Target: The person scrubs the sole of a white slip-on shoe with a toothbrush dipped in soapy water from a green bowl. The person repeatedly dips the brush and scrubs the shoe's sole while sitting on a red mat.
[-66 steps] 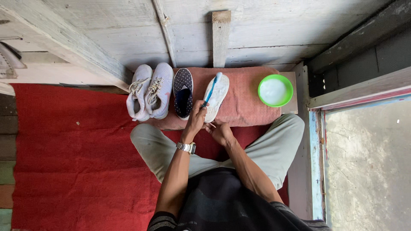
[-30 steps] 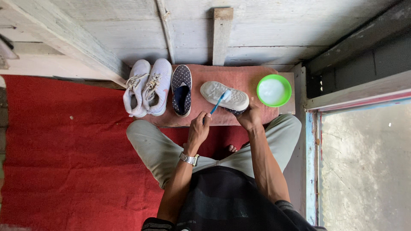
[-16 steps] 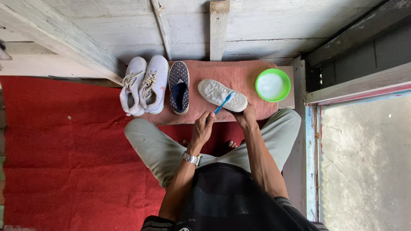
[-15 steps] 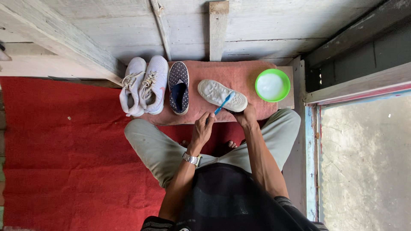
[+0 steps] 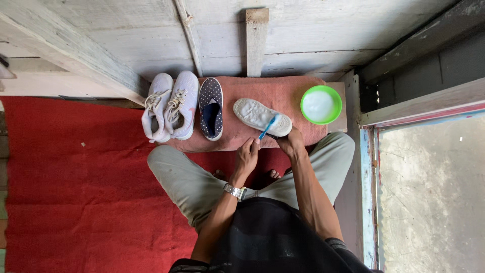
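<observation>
My left hand (image 5: 247, 154), with a wristwatch, grips a blue toothbrush (image 5: 267, 127) whose head rests on the pale sole of a shoe (image 5: 258, 116). The shoe lies sole up, crosswise on a pink cloth (image 5: 288, 91). My right hand (image 5: 290, 142) holds the shoe at its near right end. I sit with my knees spread to either side of the cloth.
A pair of white laced sneakers (image 5: 170, 106) and a dark dotted slip-on shoe (image 5: 211, 107) stand left of the held shoe. A green bowl (image 5: 321, 104) of white liquid sits at the right. Red carpet (image 5: 76, 192) covers the floor on the left; a grey plank wall is ahead.
The shoe has turned from lengthwise to crosswise, sole up, and my right hand has shifted to its right end. In the last second the brush stays at the sole.
</observation>
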